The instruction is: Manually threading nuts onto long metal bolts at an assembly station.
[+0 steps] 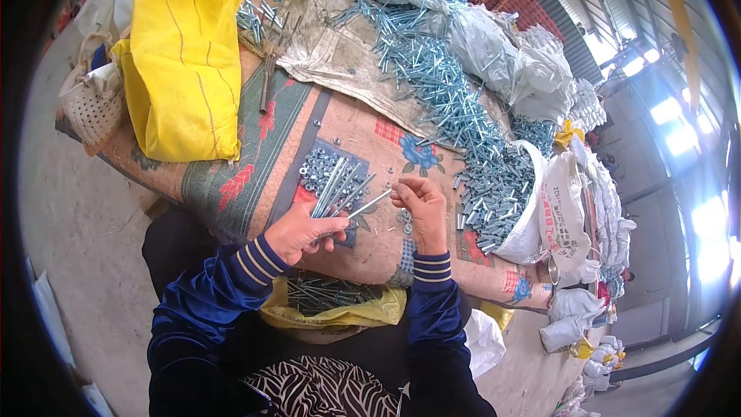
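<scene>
Rod bundle [333, 189]: several slim, straight, silver-grey metal rods, fanned slightly at their upper ends; held above the surface [351, 120], over the near part of the nut pile.
Single rod [370, 205]: slim, pale and shiny; set apart from the bundle and slanted up to the right, between the two hands.
Left hand [301, 233]: closed around the lower ends of the bundle; the lower end of the single rod is also held here.
Right hand [423, 207]: thumb and fingertips pinched at the upper end of the single rod; whether a small part is also held cannot be told.
Nut pile [318, 166]: small, silvery nuts, heaped on a dark blue patch of the patterned cover.
Right side: short metal cylinders [494, 197] are spilled at the mouth of a white sack [531, 220].
Near edge: dark rods [328, 293] are seen in an open yellow bag [386, 309].
</scene>
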Demonstrator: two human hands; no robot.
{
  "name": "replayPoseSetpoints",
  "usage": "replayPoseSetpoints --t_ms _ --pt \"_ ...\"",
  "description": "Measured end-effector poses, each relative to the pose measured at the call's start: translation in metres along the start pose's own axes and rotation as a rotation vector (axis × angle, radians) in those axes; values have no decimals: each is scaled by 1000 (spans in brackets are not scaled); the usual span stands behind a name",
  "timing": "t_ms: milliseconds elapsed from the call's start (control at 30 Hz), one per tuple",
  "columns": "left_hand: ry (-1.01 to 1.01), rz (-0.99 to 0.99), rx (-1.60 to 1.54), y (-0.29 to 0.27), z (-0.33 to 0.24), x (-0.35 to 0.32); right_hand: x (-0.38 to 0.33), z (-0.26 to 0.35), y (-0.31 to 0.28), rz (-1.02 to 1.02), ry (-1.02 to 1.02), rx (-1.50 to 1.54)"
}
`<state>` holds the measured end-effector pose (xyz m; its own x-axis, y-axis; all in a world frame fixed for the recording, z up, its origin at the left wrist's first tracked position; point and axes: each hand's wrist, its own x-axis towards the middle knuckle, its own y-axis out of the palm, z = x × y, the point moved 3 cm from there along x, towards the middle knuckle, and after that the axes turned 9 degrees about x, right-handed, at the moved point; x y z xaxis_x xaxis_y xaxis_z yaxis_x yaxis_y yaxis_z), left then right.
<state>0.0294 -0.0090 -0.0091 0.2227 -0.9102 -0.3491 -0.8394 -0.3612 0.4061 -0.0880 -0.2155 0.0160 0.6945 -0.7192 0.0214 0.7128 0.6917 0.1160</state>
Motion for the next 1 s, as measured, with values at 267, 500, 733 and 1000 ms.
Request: replayPoseSetpoints --t_ms 267,500,733,1000 --pt "-17 1 65 -1 8 10 -20 7 19 62 6 152" --pt "96 32 -152 0 1 13 -31 41 50 11 -804 -702" --pt "176 -149 -227 -12 -9 12 61 -44 -16 61 -705 -1141" --pt "193 -252 -251 -24 -10 0 12 -46 32 344 -660 -1065"
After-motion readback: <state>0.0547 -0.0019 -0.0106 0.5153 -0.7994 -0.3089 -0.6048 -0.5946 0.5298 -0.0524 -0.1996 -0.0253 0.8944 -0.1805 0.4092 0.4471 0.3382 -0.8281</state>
